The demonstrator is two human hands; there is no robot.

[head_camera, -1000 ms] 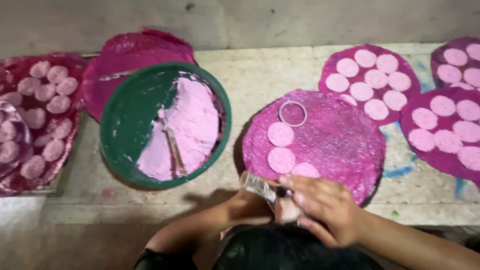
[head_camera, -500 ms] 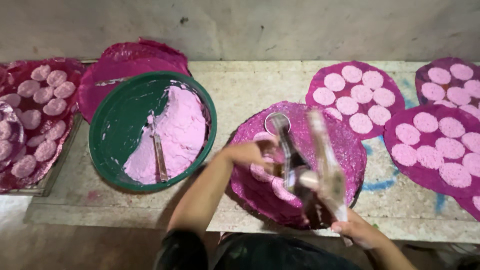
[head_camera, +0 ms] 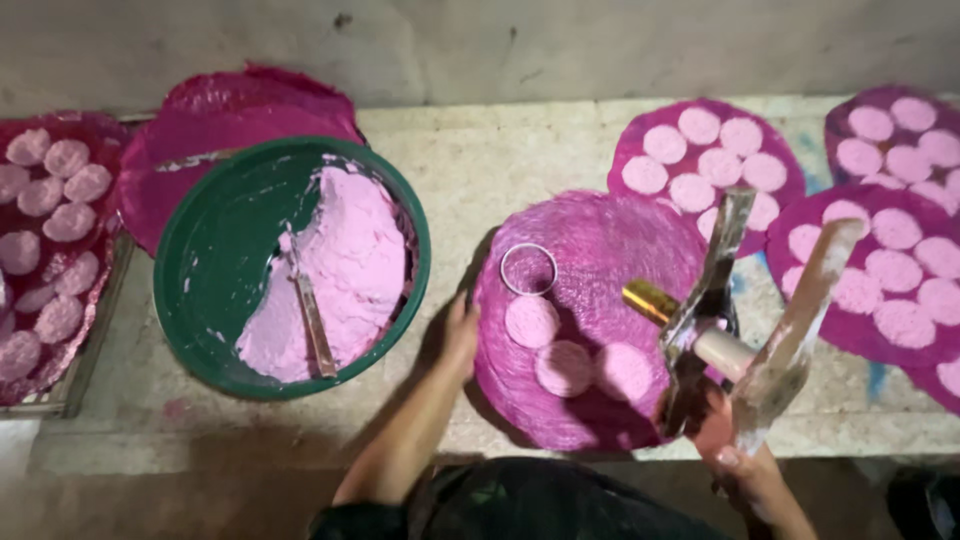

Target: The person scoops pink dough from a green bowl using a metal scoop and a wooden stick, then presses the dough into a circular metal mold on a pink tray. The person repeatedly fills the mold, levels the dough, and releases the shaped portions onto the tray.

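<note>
Batter risk comes first; the right hand is closed on the handles of two flat blades, one dark metal and one smeared pale, raised and crossed above the near edge of the magenta woven mat; a drip or a slip from there would likely land on the three pink discs lying on the mat's near half, smearing their round edges; the left hand lies with fingers together against the mat's left rim, holding nothing I can make out, so a nudge could slide the mat toward the green basin just beside it on the desk; the metal ring sits loose on the mat above the discs and could shift too; a spatula stands in the basin's pink paste.
</note>
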